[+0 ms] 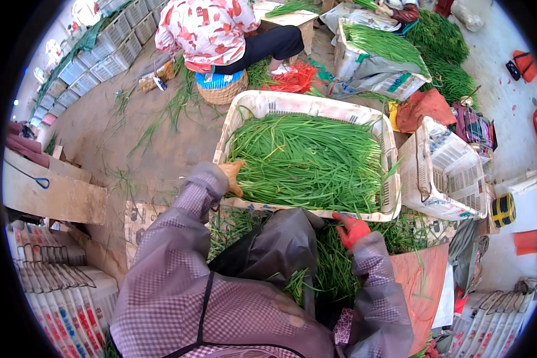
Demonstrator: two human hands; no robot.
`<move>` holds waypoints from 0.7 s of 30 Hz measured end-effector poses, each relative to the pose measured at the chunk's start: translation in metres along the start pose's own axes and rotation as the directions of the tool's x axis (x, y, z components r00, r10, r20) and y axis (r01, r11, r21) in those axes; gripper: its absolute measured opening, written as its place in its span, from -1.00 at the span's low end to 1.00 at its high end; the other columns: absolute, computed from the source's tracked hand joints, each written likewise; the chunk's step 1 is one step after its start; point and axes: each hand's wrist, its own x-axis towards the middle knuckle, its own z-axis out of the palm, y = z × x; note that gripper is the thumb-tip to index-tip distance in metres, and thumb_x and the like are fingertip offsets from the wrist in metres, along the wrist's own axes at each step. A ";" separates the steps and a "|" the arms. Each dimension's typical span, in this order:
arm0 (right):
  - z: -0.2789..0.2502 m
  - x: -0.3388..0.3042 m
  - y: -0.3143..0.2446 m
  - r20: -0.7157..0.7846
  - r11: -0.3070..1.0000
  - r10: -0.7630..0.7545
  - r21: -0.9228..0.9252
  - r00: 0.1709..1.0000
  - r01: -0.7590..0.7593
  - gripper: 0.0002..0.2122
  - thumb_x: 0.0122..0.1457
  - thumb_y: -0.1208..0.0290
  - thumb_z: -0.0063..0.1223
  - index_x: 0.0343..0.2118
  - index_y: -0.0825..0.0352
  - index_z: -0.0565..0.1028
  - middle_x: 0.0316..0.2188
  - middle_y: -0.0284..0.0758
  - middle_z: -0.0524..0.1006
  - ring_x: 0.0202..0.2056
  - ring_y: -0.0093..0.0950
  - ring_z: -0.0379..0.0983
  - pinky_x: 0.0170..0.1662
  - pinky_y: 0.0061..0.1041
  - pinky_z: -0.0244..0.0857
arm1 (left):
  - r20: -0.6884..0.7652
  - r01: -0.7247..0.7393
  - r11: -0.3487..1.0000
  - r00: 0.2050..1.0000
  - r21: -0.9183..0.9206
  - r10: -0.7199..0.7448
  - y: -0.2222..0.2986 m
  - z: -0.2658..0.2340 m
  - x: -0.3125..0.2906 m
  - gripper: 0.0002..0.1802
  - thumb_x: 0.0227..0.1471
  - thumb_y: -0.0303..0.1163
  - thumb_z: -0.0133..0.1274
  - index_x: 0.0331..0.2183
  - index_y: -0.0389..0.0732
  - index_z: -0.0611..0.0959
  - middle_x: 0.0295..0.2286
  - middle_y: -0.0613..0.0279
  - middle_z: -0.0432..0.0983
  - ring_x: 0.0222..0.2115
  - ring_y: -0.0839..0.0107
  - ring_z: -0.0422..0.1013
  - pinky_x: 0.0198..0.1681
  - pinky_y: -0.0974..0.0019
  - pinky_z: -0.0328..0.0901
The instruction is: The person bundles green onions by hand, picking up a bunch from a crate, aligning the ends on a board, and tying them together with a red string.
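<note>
A white plastic crate (309, 100) sits in front of me, full of long green leafy stalks (304, 158) that look like garlic chives. My left hand (233, 177), in a tan-yellow glove, is hooked over the crate's near left corner, its fingertips inside against the stalks. At the near rim, toward the right, is my right hand (353, 230) in a red glove. Its fingers are apart and the uppermost touches the rim; nothing shows inside the hand. More loose green stalks (334, 262) lie below the crate, beside my dark apron (286, 238).
A white crate (450, 173) stands close on the right, and another crate (394, 86) of greens is beyond it. Ahead, a person (212, 36) sits on a woven basket stool (224, 90). Stacked crates (110, 51) line the far left; a low wall (53, 188) stands left.
</note>
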 end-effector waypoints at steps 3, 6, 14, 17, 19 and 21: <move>-0.002 0.017 -0.002 0.000 1.000 -0.018 0.025 1.000 0.018 -0.68 0.08 0.44 -0.01 -0.05 0.24 0.43 -0.18 -0.10 0.51 -0.16 -0.14 0.45 -0.10 -0.29 0.35 | -0.016 0.052 0.977 0.999 0.206 -0.050 0.008 0.004 0.013 0.41 -0.58 0.05 0.37 0.21 -0.28 -0.04 0.19 -0.13 -0.05 0.22 0.07 -0.07 0.22 0.21 -0.05; -0.012 0.040 -0.016 0.069 0.999 0.040 0.016 0.997 -0.041 -0.70 0.12 0.43 -0.04 -0.05 0.27 0.43 -0.17 -0.12 0.51 -0.15 -0.15 0.45 -0.09 -0.31 0.35 | 0.026 0.135 0.962 0.989 0.236 -0.145 0.001 0.017 0.025 0.43 -0.60 0.02 0.39 0.21 -0.29 -0.06 0.17 -0.14 0.01 0.18 0.05 0.01 0.19 0.20 0.02; 0.016 0.135 -0.034 0.251 0.989 -0.083 0.138 0.965 0.049 -0.62 0.13 0.35 -0.01 0.04 0.18 0.38 -0.06 -0.16 0.47 -0.02 -0.23 0.38 0.05 -0.38 0.26 | 0.152 0.229 0.966 0.957 0.121 -0.246 0.011 0.024 0.031 0.37 -0.54 -0.10 0.39 0.21 -0.29 -0.06 0.11 -0.13 0.13 0.11 0.03 0.16 0.13 0.19 0.12; 0.047 0.171 -0.051 0.388 0.988 -0.141 -0.008 0.911 0.156 -0.39 0.00 0.29 0.13 0.15 0.19 0.21 0.13 -0.17 0.25 0.14 -0.22 0.19 0.16 -0.36 0.12 | 0.113 0.240 0.959 0.960 0.148 -0.258 0.007 0.033 0.037 0.31 -0.51 -0.15 0.37 0.21 -0.28 -0.03 0.09 -0.14 0.16 0.09 0.03 0.19 0.10 0.17 0.16; 0.072 0.189 -0.053 0.437 0.951 -0.230 -0.090 0.869 0.297 -0.22 -0.09 0.25 0.21 0.22 0.20 0.07 0.23 -0.17 0.09 0.21 -0.20 0.05 0.21 -0.33 0.03 | 0.077 0.255 0.949 0.959 0.183 -0.273 -0.001 0.045 0.045 0.23 -0.46 -0.21 0.34 0.20 -0.28 0.01 0.07 -0.16 0.19 0.06 0.03 0.23 0.06 0.13 0.20; 0.093 0.198 -0.054 0.529 0.943 -0.119 -0.205 0.841 0.262 -0.08 -0.16 0.22 0.27 0.25 0.22 -0.07 0.26 -0.16 -0.02 0.24 -0.17 -0.03 0.23 -0.29 -0.02 | 0.015 0.213 0.941 0.974 0.262 -0.224 -0.009 0.057 0.052 0.20 -0.45 -0.23 0.33 0.19 -0.28 0.03 0.04 -0.14 0.22 0.03 0.03 0.26 0.02 0.10 0.22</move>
